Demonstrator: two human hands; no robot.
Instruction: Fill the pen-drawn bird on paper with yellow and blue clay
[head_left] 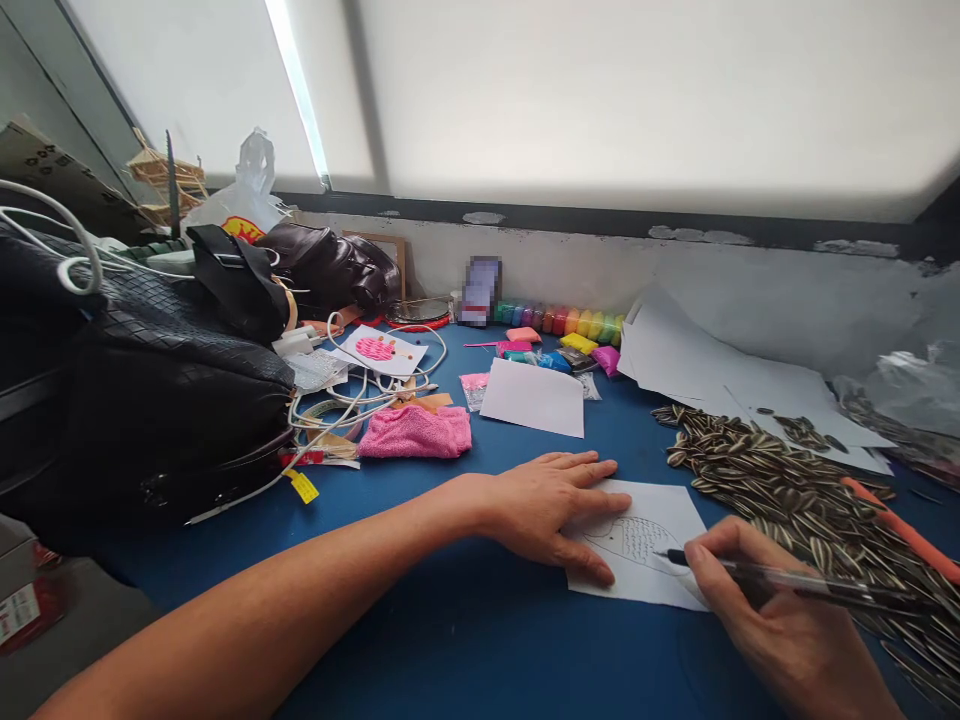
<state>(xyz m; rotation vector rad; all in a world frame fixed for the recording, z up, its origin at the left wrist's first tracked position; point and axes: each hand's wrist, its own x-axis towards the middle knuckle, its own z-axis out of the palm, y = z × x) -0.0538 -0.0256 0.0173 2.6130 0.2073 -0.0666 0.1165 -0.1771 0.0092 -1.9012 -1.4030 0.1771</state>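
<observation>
A small white sheet of paper lies on the blue table. On it is an oval outline drawing filled with many short pen marks. My left hand rests flat on the sheet's left side, fingers spread, covering part of the drawing's left end. Between the fingers of my right hand is a black pen with a clear barrel. Its tip is at the right part of the drawing, touching or just above the paper.
Striped sunflower seeds are heaped at the right, with an orange stick-like tool on them. White sheets stand behind. A pink cloth, white cables, a blank paper and a black bag lie left and further back.
</observation>
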